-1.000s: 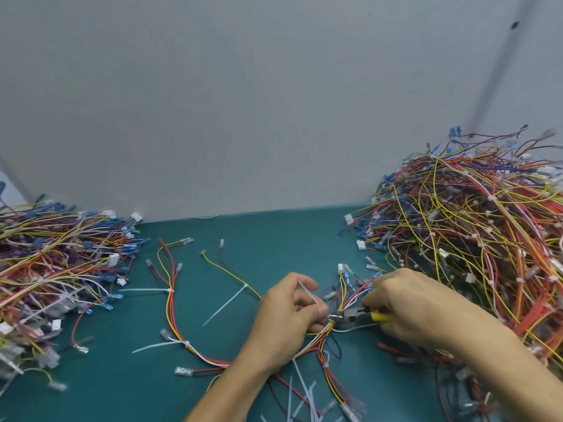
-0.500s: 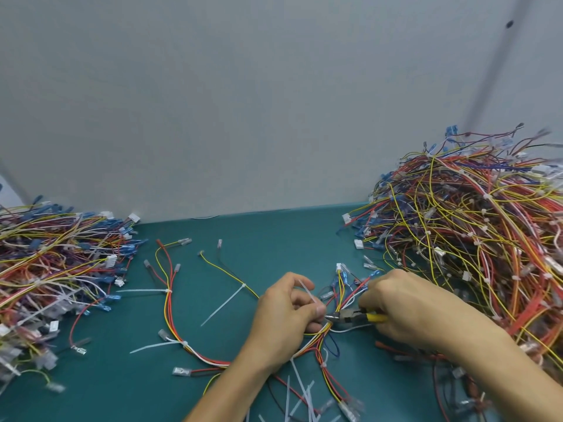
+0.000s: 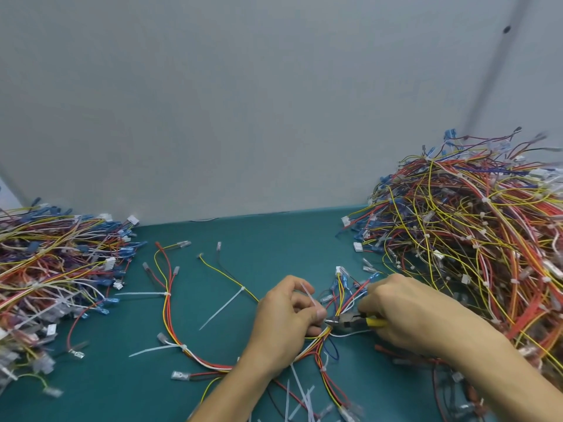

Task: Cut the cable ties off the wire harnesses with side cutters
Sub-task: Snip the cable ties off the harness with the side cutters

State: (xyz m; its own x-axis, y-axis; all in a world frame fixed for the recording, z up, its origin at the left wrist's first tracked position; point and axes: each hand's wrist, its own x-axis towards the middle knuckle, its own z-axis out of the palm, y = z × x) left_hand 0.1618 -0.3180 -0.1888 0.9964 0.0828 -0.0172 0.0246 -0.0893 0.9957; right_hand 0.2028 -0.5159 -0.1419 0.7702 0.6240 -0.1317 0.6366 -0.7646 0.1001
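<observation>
Side cutters [image 3: 350, 322], one pair: long axis lies roughly left-right across the teal table [image 3: 259, 245]; nose points left, at the left thumb; yellow handles run right into the right hand [image 3: 405, 312], whose fingers are curled round them; whether the blades are closed cannot be told.

Left hand [image 3: 283, 324]: fingers curled, pinching the worked harness [image 3: 327, 335] where its red, yellow and white wires gather, with a white tie tail [image 3: 307, 295] sticking up past the knuckles.

Against the earlier frames: both hands, the cutters and the harness keep the same places; the nose remains at the thumb; only the view has shifted slightly.

Count: two hands; one pair of cutters; two heaps of harnesses, the left heap [image 3: 54, 263] low and spread, the right heap [image 3: 472, 239] taller, against the wall [image 3: 243, 102]; three white long-tailed ties on the wires left of the hands, at [image 3: 140, 293], [image 3: 222, 303] and [image 3: 155, 350]; loose tie offcuts [image 3: 301, 397] at the near edge, too blurred to count.
</observation>
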